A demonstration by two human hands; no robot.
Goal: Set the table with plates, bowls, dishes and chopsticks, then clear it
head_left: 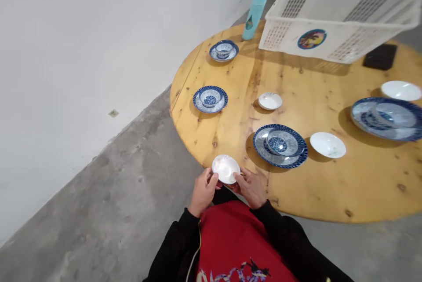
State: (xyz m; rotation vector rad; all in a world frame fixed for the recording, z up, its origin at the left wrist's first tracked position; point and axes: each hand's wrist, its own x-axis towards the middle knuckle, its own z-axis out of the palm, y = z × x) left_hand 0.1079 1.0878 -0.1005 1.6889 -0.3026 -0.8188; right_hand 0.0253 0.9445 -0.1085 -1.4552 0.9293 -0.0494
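Observation:
A small white dish point(226, 168) is held at the table's near edge between both hands. My left hand point(203, 190) grips its left rim, thumb on top and fingers beneath. On the opposite side, my right hand point(250, 186) pinches the rim the same way. Just beyond the right hand sits a blue-patterned plate point(259, 141) with a clear glass bowl point(286, 141) on it. A white bowl point(327, 144) stands to the right of that plate. Another small white dish point(270, 101) lies farther back.
Two smaller blue-patterned plates point(198, 102) point(214, 55) with glass bowls stand along the left edge of the wooden table point(237, 79). Behind are a turquoise bottle point(254, 16), a white plastic basket point(283, 38) and a black flat object point(380, 56). At right, a large blue-patterned plate point(359, 119) adjoins a white bowl point(400, 90).

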